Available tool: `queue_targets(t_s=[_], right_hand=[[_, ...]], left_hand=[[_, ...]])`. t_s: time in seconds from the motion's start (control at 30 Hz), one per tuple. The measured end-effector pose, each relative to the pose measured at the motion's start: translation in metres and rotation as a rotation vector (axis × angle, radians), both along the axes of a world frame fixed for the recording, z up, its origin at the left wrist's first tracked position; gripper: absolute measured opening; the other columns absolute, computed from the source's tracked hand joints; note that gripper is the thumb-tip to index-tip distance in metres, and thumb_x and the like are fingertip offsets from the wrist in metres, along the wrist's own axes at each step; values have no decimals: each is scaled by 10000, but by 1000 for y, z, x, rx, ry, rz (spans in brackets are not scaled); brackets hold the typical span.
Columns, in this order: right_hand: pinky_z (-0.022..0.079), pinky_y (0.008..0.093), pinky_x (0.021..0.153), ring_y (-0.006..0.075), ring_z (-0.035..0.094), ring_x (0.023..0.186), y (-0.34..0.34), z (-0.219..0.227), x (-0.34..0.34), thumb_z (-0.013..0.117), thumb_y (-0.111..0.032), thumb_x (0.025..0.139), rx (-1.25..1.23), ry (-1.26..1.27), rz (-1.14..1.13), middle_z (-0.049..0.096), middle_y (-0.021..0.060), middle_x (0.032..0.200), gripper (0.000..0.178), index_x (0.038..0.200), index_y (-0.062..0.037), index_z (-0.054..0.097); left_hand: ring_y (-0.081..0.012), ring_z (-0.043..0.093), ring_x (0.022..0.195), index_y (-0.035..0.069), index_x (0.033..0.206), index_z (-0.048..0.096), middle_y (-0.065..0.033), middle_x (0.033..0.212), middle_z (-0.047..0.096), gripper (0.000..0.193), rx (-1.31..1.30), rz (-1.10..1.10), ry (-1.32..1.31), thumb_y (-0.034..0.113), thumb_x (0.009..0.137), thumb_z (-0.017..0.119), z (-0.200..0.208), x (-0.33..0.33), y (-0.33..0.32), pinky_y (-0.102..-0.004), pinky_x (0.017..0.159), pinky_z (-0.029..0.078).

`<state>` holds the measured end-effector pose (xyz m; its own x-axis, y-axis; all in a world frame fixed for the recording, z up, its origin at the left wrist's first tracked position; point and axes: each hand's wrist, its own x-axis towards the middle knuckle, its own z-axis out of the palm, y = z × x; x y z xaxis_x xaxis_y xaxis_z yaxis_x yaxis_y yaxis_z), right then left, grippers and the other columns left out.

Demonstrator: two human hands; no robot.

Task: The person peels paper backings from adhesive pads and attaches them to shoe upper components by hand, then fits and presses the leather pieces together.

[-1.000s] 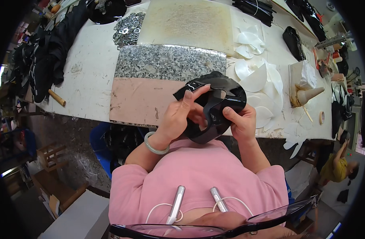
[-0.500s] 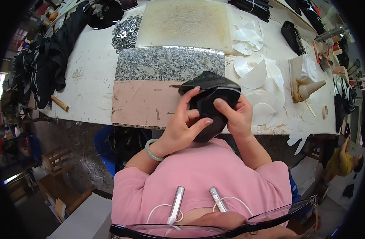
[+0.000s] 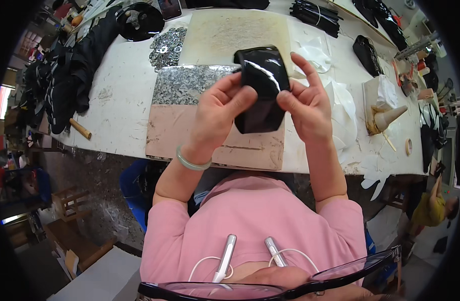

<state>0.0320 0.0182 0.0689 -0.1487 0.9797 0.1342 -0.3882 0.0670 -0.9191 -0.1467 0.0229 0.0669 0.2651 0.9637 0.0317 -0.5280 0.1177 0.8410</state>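
Between both hands I hold up a shiny black pouch-like piece, its glossy curved face catching a bright streak of light. My left hand pinches its left edge with the thumb in front. At the right edge, my right hand grips it between thumb and bent fingers, the index finger raised. The piece is above a speckled stone slab and a pinkish-brown board, apart from both. Whatever lies behind it is hidden.
A pale mat lies behind the slab, beside a heap of metal rings. White cut sheets and a cone-topped block are at right. Black material and a wooden handle lie left. A person is far right.
Both hands have lifted the black piece up and away from my body. It is turned, so its glossy face now shows instead of its dark opening and matte side.
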Motion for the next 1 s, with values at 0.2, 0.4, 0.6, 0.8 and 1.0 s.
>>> queue_targets(t_s=[0.2,0.4,0.6,0.8,1.0], right_hand=[[526,295,799,191,641,905,18,-2,7,636,7,853,-62,256,54,642,185,999,677,1372,47,203],[526,295,796,197,644,900,29,0,3,660,-8,843,-98,118,54,644,192,999,657,1347,44,242],[511,248,770,147,623,831,42,1,-4,670,-54,852,94,-172,-156,634,108,923,555,1286,41,338],[430,188,651,59,540,813,36,-21,2,670,-124,866,103,-359,-182,591,19,948,196,1009,-10,597],[428,234,729,90,532,876,45,-39,-7,766,-21,723,215,-268,-142,563,5,988,298,977,-28,612]], left_hand=[[-74,607,787,-60,1007,625,-59,892,660,219,88,-47,140,122,887,650,-3,-1,4,-201,709,505],[-41,588,708,-41,930,634,-31,821,658,214,106,34,162,172,905,635,-4,3,24,-170,611,481],[-35,589,663,-16,935,624,-2,790,652,254,78,66,158,237,911,628,-1,3,31,-174,595,485],[-65,616,670,43,824,600,-20,777,649,216,72,409,-44,239,907,631,-3,-15,53,-201,596,517],[-61,608,664,40,856,608,-11,788,647,203,10,396,-55,234,915,618,-10,-11,54,-191,596,503]])
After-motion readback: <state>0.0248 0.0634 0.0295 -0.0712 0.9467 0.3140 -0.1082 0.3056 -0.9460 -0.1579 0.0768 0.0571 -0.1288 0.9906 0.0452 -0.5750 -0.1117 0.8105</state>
